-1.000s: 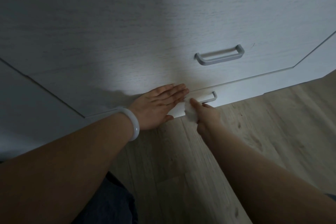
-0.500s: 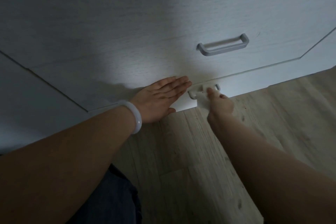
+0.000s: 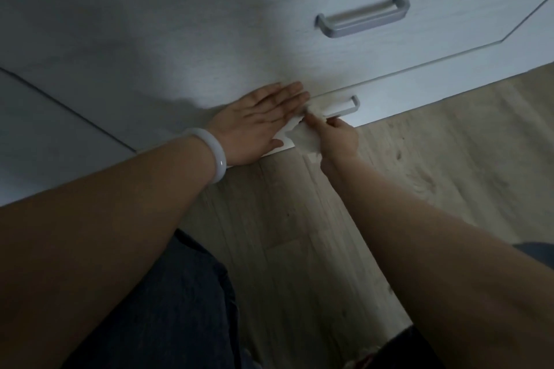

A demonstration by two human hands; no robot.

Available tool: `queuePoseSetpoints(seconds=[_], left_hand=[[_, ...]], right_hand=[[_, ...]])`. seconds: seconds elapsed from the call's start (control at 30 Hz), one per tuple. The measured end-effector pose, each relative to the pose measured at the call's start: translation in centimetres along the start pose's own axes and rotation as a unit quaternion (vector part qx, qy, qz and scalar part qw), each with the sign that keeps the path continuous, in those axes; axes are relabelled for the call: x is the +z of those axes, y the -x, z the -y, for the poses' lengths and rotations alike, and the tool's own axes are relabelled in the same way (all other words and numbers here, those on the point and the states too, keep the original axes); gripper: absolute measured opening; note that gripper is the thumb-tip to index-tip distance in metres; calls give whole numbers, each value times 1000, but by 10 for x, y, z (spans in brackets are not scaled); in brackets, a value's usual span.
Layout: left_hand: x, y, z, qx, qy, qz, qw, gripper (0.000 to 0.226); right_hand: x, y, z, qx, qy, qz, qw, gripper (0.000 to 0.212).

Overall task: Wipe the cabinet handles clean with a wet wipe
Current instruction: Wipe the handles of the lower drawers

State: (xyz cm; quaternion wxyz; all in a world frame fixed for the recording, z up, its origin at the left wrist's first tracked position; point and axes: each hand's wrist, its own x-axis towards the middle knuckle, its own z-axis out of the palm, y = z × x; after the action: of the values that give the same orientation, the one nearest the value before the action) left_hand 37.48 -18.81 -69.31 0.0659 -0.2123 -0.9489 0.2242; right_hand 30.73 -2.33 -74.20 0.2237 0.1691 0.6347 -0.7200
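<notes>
Wiping this lower handle (image 3: 341, 107) well means I keep the wet wipe (image 3: 302, 136) pinched in my right hand (image 3: 338, 138), wrap it round the bar and slide it end to end. That slim pale bar sits low on the white cabinet (image 3: 209, 39), just above the wooden floor (image 3: 434, 159), its left end covered by crumpled wipe. My left hand (image 3: 260, 123) lies flat beside it, fingers straight; a grey upper handle (image 3: 362, 15) sits well above.

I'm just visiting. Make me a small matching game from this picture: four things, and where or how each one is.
Things:
1. left hand
2. wet wipe
3. upper handle
4. bracelet

States:
A. on the left wrist
B. untouched, above the hands
C. flat against the cabinet front
D. pinched by the right hand at the lower handle

Pairs: 1-C, 2-D, 3-B, 4-A
</notes>
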Motion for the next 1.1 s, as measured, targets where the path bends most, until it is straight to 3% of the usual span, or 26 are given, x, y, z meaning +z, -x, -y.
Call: queuePoseSetpoints(seconds=[0.2,0.27,0.53,0.7,0.83,0.97,1.03,1.1], left_hand=[[1,-1,-1,-1,-2,8,1000,76],[1,-1,0,-2,9,4,1000,77],[1,1,-1,2,4,-2,1000,74],[3,1,0,5,4,-6,1000,73],[4,0,0,8,-9,-20,1000,72],[4,0,0,6,1,-27,1000,73],[5,1,0,5,3,-24,1000,72],[6,0,0,6,2,-24,1000,72]], right_hand=[[-30,-11,5,103,-119,143,977,18],[-27,-10,13,137,-128,172,967,30],[-9,-5,12,182,-189,197,944,57],[-23,-14,16,141,-93,184,968,31],[-34,-17,32,124,-76,67,987,12],[-40,-24,43,-60,-50,-157,984,32],[-39,-20,45,-135,1,-172,976,21],[-39,-18,44,-145,36,-135,979,18]])
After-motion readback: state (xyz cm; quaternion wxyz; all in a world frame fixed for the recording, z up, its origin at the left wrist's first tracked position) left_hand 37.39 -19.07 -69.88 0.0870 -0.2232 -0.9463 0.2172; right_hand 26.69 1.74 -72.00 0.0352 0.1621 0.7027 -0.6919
